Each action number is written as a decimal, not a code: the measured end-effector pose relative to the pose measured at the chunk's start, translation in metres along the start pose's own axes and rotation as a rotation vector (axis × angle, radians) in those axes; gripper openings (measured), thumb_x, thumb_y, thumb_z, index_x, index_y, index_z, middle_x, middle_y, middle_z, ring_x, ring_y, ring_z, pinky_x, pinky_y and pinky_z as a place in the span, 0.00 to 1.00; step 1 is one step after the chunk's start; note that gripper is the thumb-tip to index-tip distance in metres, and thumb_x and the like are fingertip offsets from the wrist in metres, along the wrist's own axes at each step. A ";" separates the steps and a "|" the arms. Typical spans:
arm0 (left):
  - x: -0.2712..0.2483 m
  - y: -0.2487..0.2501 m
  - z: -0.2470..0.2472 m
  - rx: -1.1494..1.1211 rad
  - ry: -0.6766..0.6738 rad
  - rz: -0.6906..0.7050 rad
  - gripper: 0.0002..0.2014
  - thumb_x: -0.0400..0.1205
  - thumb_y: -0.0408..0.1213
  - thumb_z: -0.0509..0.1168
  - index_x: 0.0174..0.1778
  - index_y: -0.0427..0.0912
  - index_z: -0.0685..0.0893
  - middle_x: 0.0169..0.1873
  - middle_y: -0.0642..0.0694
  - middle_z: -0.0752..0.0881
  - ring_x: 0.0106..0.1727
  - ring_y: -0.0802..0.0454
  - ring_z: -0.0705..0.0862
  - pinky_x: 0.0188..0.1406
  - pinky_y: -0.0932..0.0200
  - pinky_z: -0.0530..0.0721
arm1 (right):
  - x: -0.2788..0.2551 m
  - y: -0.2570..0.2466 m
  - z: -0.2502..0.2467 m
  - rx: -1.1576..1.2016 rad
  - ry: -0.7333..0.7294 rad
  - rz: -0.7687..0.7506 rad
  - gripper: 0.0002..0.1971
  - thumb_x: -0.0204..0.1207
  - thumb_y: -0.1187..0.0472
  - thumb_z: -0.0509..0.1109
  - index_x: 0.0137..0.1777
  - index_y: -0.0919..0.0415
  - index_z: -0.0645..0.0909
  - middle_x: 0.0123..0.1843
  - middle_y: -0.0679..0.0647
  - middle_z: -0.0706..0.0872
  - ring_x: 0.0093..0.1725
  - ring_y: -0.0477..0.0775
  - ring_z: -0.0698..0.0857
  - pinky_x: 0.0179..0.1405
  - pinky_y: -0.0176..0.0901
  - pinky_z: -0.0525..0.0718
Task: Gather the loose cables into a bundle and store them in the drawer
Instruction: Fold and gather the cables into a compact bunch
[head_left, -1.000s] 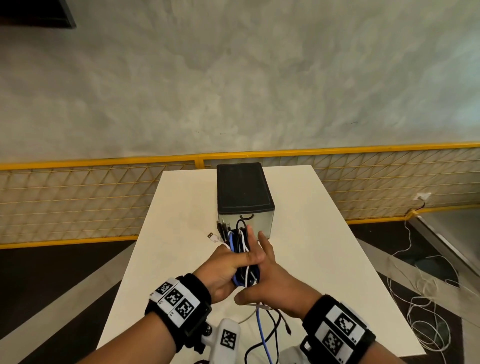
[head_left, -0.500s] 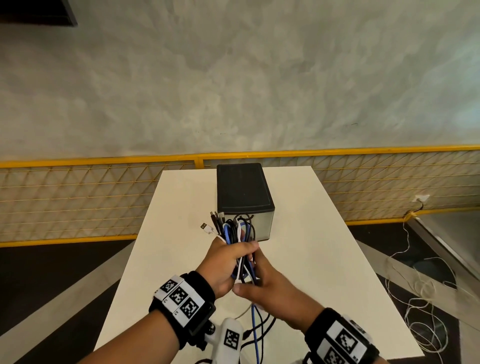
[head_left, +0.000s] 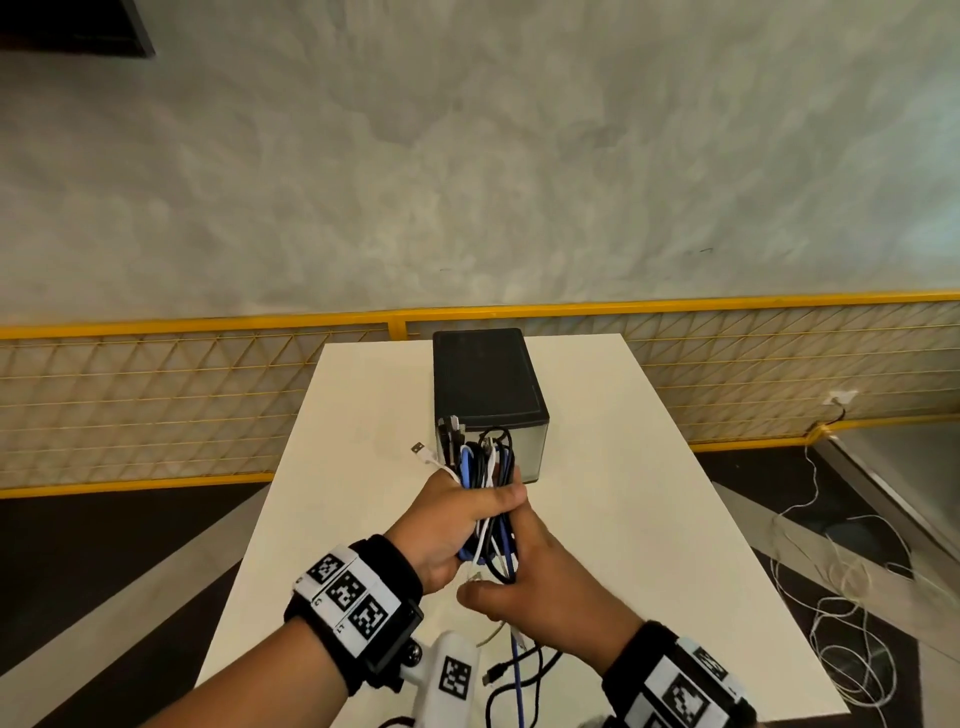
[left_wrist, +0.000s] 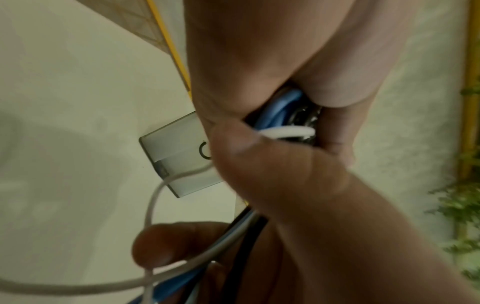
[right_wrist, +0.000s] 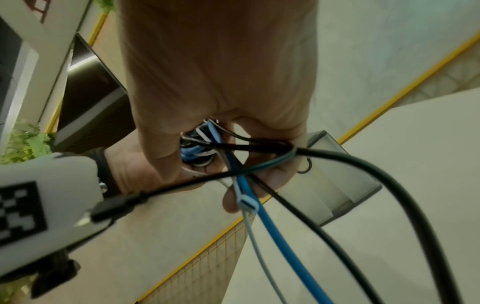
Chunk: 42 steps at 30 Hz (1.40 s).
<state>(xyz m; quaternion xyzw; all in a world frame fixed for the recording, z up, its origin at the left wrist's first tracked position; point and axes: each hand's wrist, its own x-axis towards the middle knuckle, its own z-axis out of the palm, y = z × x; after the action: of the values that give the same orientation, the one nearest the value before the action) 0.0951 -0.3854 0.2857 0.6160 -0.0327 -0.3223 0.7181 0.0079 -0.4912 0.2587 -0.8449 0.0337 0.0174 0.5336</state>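
Note:
A bundle of black, blue and white cables (head_left: 483, 460) stands up out of my left hand (head_left: 470, 512), which grips it in a fist just in front of the drawer box (head_left: 485, 382). My right hand (head_left: 519, 577) sits right below and curls round the lower strands (right_wrist: 244, 185). Loose tails (head_left: 517, 670) hang from it down to the table's near edge. In the left wrist view blue and white strands (left_wrist: 284, 105) show between the curled fingers. The box's pale drawer front (left_wrist: 179, 156) with its ring pull looks closed.
The white table (head_left: 649, 519) has bare surface on both sides of the box. A yellow mesh fence (head_left: 156, 405) runs behind it below a grey wall. A white cord (head_left: 841, 618) lies tangled on the dark floor at the right.
My right hand went from lying flat against the bundle to curling round the strands below my left fist. The bundle rose slightly and the tails drew up.

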 end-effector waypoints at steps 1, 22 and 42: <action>0.001 -0.001 0.001 0.018 0.013 0.034 0.07 0.76 0.29 0.76 0.49 0.34 0.90 0.38 0.36 0.89 0.41 0.38 0.90 0.43 0.43 0.89 | 0.000 0.002 0.001 0.011 0.010 0.003 0.52 0.64 0.46 0.78 0.76 0.19 0.44 0.70 0.42 0.78 0.61 0.38 0.83 0.61 0.47 0.86; -0.007 -0.007 0.017 -0.227 0.157 0.130 0.04 0.79 0.24 0.71 0.38 0.32 0.84 0.24 0.38 0.82 0.30 0.41 0.85 0.37 0.48 0.88 | 0.007 0.010 -0.012 0.591 -0.130 0.129 0.68 0.65 0.79 0.78 0.82 0.32 0.31 0.60 0.61 0.90 0.59 0.63 0.90 0.60 0.60 0.87; -0.017 0.008 -0.005 -0.253 -0.204 -0.028 0.12 0.70 0.29 0.67 0.24 0.39 0.73 0.19 0.44 0.68 0.19 0.52 0.70 0.24 0.56 0.79 | -0.001 0.047 -0.015 0.035 -0.187 0.325 0.16 0.75 0.52 0.76 0.27 0.49 0.79 0.26 0.48 0.75 0.26 0.49 0.78 0.33 0.42 0.82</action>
<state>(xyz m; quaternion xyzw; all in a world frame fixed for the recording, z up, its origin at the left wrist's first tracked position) 0.0873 -0.3724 0.2975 0.4851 -0.0561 -0.3947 0.7783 0.0030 -0.5245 0.2227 -0.8136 0.1202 0.1813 0.5391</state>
